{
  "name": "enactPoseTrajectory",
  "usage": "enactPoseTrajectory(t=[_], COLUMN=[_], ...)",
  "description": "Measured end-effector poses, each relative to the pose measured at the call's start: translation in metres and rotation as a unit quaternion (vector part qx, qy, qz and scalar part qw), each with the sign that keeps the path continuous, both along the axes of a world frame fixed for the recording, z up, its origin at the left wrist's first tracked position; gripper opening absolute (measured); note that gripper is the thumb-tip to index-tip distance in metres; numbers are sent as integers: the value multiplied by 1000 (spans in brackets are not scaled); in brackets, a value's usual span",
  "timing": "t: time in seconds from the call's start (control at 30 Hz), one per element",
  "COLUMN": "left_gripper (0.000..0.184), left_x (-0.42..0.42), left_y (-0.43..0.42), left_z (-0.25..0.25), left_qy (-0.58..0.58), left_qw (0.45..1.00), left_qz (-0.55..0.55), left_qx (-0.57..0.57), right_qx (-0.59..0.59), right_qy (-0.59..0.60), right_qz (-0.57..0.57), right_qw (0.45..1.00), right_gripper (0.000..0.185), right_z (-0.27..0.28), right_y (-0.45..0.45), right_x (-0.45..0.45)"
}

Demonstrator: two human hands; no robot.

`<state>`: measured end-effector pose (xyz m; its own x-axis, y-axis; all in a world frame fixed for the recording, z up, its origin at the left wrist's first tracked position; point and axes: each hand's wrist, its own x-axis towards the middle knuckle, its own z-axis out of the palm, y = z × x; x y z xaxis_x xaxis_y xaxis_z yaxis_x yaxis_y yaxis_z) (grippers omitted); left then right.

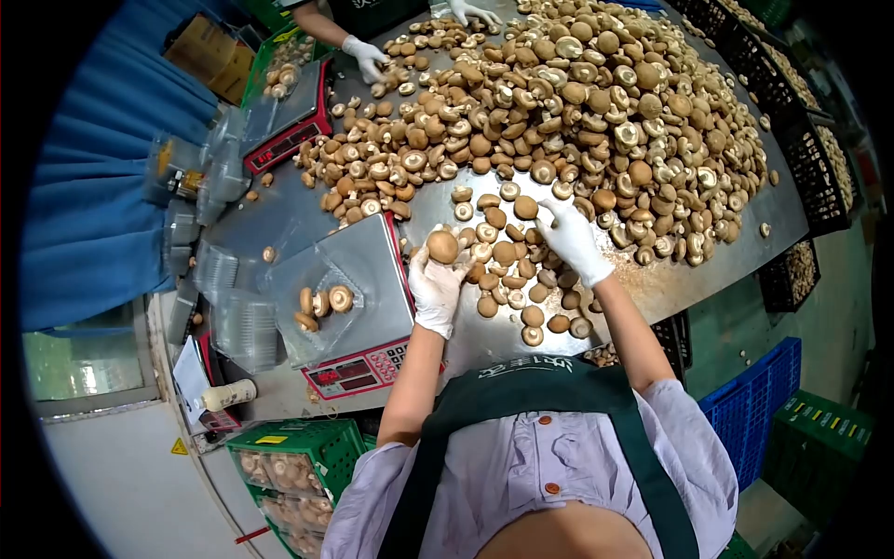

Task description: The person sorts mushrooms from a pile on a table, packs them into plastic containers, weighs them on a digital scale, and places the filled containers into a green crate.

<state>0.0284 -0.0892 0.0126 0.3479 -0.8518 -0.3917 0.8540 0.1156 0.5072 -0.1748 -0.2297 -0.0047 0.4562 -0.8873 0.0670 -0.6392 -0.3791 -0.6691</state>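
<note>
My left hand (435,291), in a white glove, is closed round a brown mushroom (442,247) with its cap facing up. My right hand (573,244), also gloved, is over the loose mushrooms at the foot of the big pile (596,102); its thumb and fingers are apart and nothing shows between them. Between my hands, loose mushrooms (504,252) are spread on the metal table (466,331). Left of my left hand, a clear plastic tray (312,345) with several mushrooms (339,298) rests on a scale (358,373) with a red front.
Stacked clear trays (245,326) and a bottle (229,395) stand at the left. Another red scale (284,140) is farther back, beside a co-worker's gloved hands (365,58). Black crates (819,177) line the right edge; green crates (326,452) of packed mushrooms stand below left.
</note>
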Motion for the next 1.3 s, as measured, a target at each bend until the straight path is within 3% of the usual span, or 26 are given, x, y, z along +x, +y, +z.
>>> enactPoseTrajectory(t=[0.1,0.13,0.17,0.2,0.27,0.37,0.43,0.5,0.53,0.63,0.7,0.73,0.83,0.9,0.97,1.03,1.1,1.17,1.23,1.3], left_gripper=[32,30,30,31,36,47,49,49,48,41,44,42,41,40,45,57,56,51,42,28], left_x=[7,5,3,-2,-11,-31,-38,-42,-40,-19,3,17,66,99,126,124,115,105,90,60], left_y=[15,17,23,28,35,42,48,49,49,53,59,65,89,104,122,127,123,114,102,77], left_z=[-11,-7,-11,-10,-15,-1,-23,-27,-18,14,48,71,100,87,81,79,68,63,72,76], left_qy=[7,9,27,-11,-67,0,55,24,-27,-84,-225,-288,-476,-618,-748,-790,-810,-812,-856,-824], left_qw=[1000,998,998,994,981,969,963,961,962,973,967,955,859,710,513,373,359,385,381,515], left_qz=[-12,-9,-48,-88,-158,-244,-261,-274,-272,-210,-113,-54,152,294,194,-21,19,80,157,166], left_qx=[11,62,37,64,95,27,42,-5,5,38,29,51,110,167,374,487,463,430,311,169], right_qx=[-65,-79,-93,-32,45,99,141,97,68,154,152,148,164,168,195,206,180,134,138,121], right_qy=[19,67,115,108,17,-132,-107,-121,-106,-71,-127,-97,-112,-108,-114,-122,-105,-72,-40,-30], right_qz=[31,54,76,77,66,135,260,265,205,7,-25,-25,-42,-35,-47,-31,4,33,57,88], right_qw=[997,993,986,991,997,977,949,952,970,985,980,984,979,979,973,970,978,988,988,988], right_gripper=[44,44,44,49,38,39,44,46,43,31,30,29,28,27,27,26,26,28,29,32], right_z=[-19,-30,-42,-31,3,31,52,57,50,27,5,9,7,11,12,16,22,29,40,41], right_y=[-20,-23,-26,-26,-5,35,60,70,69,65,66,67,74,75,75,70,66,56,42,26], right_x=[23,31,36,38,35,23,8,-3,-11,-36,-54,-60,-72,-73,-70,-63,-54,-42,-26,-7])
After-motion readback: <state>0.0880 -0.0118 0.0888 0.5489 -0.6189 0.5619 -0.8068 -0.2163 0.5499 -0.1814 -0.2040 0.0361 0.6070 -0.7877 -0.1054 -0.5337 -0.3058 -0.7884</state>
